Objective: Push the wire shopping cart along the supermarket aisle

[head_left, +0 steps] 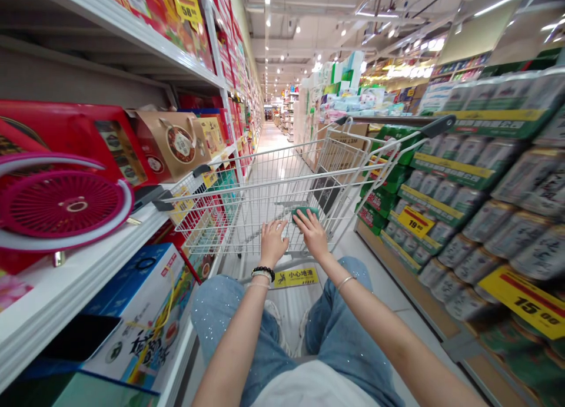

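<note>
Shopping cart (273,184) stands side-on just ahead of me. Left hand (273,242) is at its near side, fingers spread; can't tell if they touch wire. Right hand (311,232), just right of it, has fingers slightly apart over a green pad (304,211); can't tell if the thumb pinches. I'd keep pressure even, fingertips clear of mesh gaps.
</note>
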Demonstrator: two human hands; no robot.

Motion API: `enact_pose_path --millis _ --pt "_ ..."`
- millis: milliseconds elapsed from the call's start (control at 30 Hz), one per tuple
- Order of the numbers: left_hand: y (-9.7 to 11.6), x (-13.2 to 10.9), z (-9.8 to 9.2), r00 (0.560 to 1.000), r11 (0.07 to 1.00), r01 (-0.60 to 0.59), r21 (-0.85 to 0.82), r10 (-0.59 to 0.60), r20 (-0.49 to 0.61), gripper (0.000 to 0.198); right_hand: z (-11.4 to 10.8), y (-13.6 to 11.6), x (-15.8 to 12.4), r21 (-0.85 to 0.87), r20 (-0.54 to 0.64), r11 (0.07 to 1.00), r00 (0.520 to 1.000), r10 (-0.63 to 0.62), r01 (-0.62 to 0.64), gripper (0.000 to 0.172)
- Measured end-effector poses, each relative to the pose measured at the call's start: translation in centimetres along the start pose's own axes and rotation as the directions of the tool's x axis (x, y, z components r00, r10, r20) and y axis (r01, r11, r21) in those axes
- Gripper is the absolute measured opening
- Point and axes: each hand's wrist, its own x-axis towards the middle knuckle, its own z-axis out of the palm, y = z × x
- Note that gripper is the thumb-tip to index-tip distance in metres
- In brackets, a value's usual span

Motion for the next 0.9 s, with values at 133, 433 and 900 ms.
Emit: enact_pose_path --millis 133,433,900 --pt "-0.2 0.0 0.0 1.0 1.0 -0.005 0.004 0.005 -0.017 0.062 -1.2 -0.5 -0.4 0.062 0.029 0.998 0.999 -0.014 0.013 0.067" --pt "-0.2 -0.3 -0.5 1.0 1.0 -0.015 0.002 0.015 0.009 0.066 -2.7 -0.1 5.1 0.027 -0.199 1.0 0.98 0.009 -0.003 0.06" --pt "-3.3 -2.0 -1.5 0.975 0.985 0.134 0.108 -0.112 -0.194 0.061 -1.4 -1.0 1.4 0.004 -0.145 0.992 0.982 -0.123 0.125 0.061"
